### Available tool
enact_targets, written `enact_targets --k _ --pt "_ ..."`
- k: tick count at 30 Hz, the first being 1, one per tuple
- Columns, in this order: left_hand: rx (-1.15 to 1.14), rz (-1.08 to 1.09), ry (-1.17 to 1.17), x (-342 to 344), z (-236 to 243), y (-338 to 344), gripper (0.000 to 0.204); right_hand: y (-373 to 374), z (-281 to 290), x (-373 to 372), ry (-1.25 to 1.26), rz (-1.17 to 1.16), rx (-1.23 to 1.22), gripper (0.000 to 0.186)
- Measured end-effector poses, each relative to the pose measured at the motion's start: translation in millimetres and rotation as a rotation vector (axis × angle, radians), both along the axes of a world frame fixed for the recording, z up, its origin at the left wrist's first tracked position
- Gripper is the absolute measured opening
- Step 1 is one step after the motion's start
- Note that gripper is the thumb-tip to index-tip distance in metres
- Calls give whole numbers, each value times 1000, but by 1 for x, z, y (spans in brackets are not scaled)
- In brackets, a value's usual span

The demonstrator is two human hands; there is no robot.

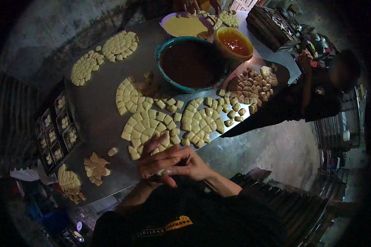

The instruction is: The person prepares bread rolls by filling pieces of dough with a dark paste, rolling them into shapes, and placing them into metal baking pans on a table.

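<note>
A bare stretch of metal table (98,109) offers passage between the black tray (73,119) and cut dough rounds (146,127); beyond, a teal basin (175,85) blocks the way.

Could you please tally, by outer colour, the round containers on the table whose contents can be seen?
Teal basin: 1
Purple bowl: 1
Yellow bowl: 1
Total: 3

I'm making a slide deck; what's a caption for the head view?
Fingers close together beside segmented dough rounds and a teal tub on a metal table.
</note>
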State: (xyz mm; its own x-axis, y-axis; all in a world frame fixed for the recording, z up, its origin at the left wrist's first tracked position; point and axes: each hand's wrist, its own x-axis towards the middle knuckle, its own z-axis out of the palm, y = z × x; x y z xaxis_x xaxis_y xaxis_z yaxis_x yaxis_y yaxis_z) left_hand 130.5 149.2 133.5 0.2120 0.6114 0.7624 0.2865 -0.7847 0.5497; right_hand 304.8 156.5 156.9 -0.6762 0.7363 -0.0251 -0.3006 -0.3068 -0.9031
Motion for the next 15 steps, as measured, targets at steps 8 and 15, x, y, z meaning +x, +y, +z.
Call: enact_targets --k 8,15 --pt "-435 -122 -414 50 6 16 94 51 -12 43 -25 198 -72 21" --pt "-738 172 -569 9 -6 -2 124 345 15 173 -1255 -535 989 31"
